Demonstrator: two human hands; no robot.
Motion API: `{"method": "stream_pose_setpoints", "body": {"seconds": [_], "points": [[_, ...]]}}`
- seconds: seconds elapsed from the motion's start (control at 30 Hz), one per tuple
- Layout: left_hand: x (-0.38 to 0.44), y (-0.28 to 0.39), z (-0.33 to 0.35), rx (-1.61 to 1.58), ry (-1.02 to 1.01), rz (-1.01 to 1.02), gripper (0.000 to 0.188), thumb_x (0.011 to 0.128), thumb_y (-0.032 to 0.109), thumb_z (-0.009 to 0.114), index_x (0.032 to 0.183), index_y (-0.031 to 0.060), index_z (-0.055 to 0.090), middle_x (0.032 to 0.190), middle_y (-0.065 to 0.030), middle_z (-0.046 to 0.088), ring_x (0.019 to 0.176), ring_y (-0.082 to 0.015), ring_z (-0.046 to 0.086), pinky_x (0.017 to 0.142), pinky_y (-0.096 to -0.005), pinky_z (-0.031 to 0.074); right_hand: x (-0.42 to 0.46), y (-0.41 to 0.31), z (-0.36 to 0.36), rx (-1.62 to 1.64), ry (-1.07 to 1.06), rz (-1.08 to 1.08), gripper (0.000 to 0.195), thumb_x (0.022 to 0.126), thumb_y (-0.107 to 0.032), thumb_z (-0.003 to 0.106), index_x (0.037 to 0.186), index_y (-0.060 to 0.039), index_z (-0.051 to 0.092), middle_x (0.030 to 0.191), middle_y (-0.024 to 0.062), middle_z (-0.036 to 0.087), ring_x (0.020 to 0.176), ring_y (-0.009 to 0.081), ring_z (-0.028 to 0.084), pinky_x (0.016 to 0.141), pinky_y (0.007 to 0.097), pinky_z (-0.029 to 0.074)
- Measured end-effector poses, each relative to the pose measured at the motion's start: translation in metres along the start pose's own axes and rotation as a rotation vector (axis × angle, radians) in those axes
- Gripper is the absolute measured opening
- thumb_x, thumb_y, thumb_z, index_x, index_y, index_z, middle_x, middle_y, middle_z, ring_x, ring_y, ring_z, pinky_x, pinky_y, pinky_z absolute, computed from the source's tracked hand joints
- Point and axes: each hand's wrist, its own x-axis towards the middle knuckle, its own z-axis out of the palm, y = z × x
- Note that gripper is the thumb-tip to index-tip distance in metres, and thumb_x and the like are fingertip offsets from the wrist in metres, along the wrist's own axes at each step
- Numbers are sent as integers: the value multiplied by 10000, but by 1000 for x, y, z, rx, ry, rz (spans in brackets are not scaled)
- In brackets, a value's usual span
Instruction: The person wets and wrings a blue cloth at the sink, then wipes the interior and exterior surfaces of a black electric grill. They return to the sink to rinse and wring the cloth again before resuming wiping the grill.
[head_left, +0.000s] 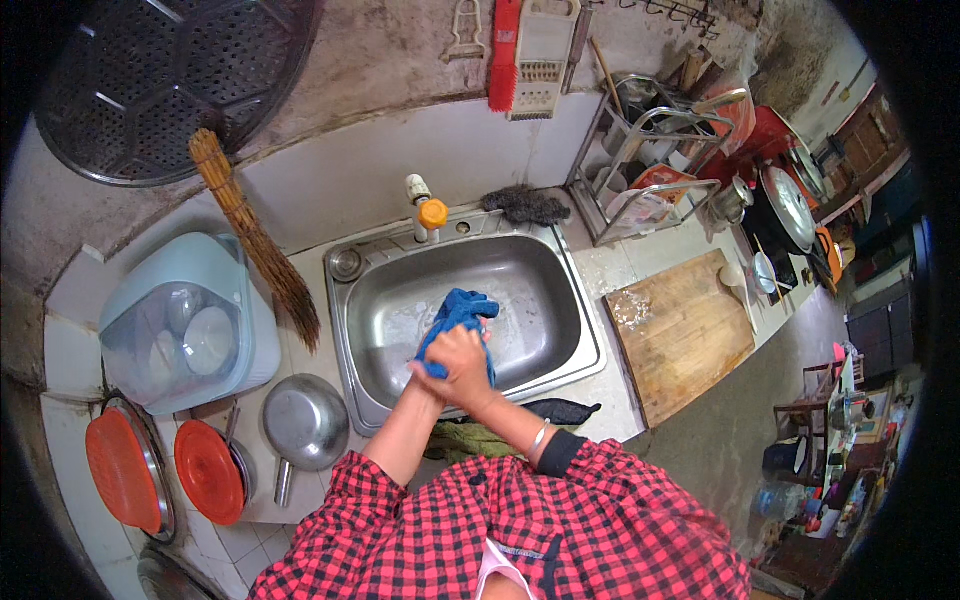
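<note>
A bunched blue cloth (469, 306) is held over the stainless steel sink (390, 319). My right hand (456, 364), with a bracelet at its wrist, lies on top and is closed over the cloth. Beneath it is my left hand (426, 386), mostly hidden by the right hand and the cloth; a bit of its fingers shows past the cloth. The faucet with an orange knob (433, 214) stands behind the sink, and no running water can be made out. The sink's bottom looks wet.
Right of the sink lie a wooden cutting board (682, 330) and a metal rack (637, 165). On the left are a steel saucepan (306, 420), a red lid (210, 471), a lidded plastic bin (259, 330) and a straw brush (259, 247). A dark scrubber (525, 205) sits behind the sink.
</note>
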Motion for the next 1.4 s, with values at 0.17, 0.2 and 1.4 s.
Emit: {"method": "stream_pose_setpoints", "body": {"seconds": [0.17,0.2,1.4], "points": [[3,-13,2,140,200,83,313,946,235,408,1191,63,497,1162,-83,563,1045,-200,557,919,-367,445,27,94,10,-62,179,454,335,767,-382,648,783,-47,642,818,137,614,793,336,566,662,409,452],[1,-11,2,87,244,49,305,938,222,413,1179,56,500,1168,-97,560,1050,-225,552,925,-398,438,27,112,9,-68,216,566,364,786,-402,628,750,-41,652,800,156,624,767,359,579,659,425,455],[-122,-137,191,438,-231,-66,520,916,426,457,1262,41,413,1221,-121,513,1092,-256,529,944,-417,422,-99,40,-225,787,659,732,353,850,-388,603,961,-53,590,858,19,626,749,95,544,686,251,457]]}}
